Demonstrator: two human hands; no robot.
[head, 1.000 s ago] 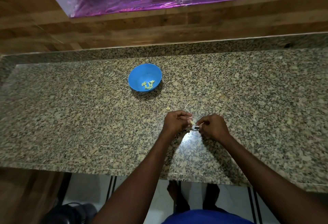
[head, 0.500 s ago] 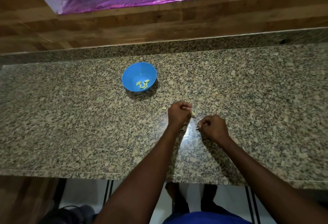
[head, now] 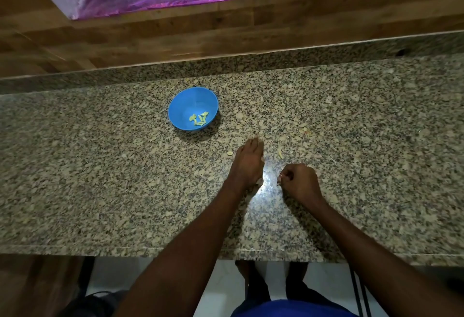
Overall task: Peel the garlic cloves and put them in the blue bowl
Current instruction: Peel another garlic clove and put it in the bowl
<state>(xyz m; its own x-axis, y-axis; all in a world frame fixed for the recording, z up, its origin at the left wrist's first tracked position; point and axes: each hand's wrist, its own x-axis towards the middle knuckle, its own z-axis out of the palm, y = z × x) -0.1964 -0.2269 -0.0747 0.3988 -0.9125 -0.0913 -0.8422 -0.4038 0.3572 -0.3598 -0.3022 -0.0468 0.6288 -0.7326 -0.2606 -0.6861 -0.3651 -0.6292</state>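
The blue bowl stands on the granite counter and holds several peeled, yellowish garlic cloves. My left hand lies stretched forward towards the bowl with its fingers close together. A pale bit shows at its right edge, but whether the hand holds it is unclear. My right hand is curled into a fist just to the right, and a small pale garlic piece seems pinched at its fingertips. A pale sliver of garlic or peel lies on the counter between and beyond the hands.
A small pale scrap lies left of my left hand. More faint scraps sit to the right. A raised granite ledge and wooden wall close the back. The counter's front edge is near my body.
My hands have parted. The left hand has opened out and moved forward towards the bowl. The right hand stayed near its place, curled. A pale sliver now lies on the counter.
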